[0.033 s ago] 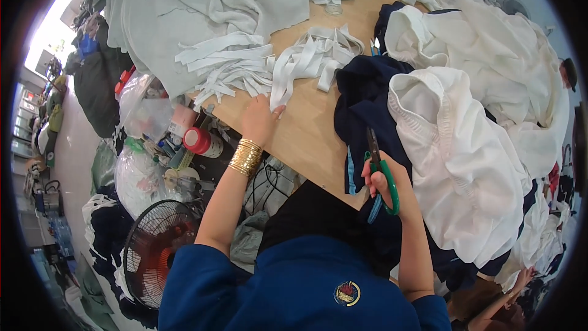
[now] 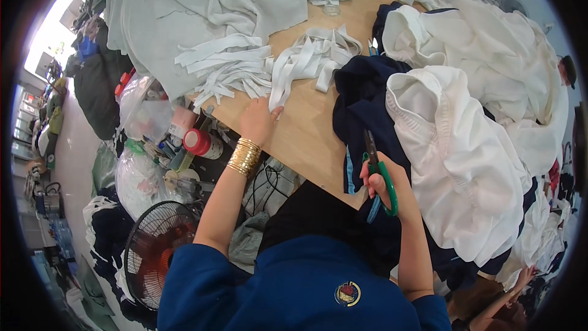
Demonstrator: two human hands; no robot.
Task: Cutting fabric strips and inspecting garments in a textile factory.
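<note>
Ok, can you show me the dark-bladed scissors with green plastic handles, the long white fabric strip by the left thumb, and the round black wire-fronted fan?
Scissors (image 2: pixel 389 187): head view, on the green handle.
White strip (image 2: pixel 280 86): head view, on its flat lower part.
Fan (image 2: pixel 160 252): head view, on the front grille.

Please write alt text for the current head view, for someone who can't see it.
A person's right hand holds green-handled scissors while the left hand touches the end of a white strip on a wooden table. White garments and navy fabric lie heaped to the right.
</note>
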